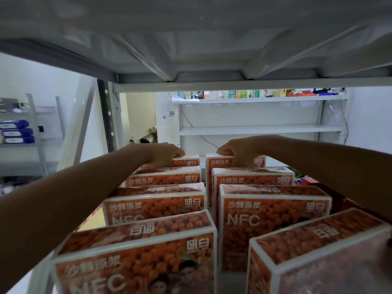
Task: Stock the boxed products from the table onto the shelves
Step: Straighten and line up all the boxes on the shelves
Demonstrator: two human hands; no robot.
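Several orange boxes with white edges stand upright in two rows running away from me on a shelf. My left hand (167,154) reaches to the back and grips the top of the rearmost box of the left row (188,161). My right hand (237,152) grips the top of the rearmost box of the right row (220,164). Both arms stretch over the nearer boxes, such as the left front one (135,257) and the right front one (318,251). The shelf surface under the boxes is mostly hidden.
The underside of the upper shelf (191,49) hangs low overhead. A dark upright post (106,115) stands at the left. Behind is a white rack (261,129) with small products on its top level. Blue packs (16,131) lie on a rack at far left.
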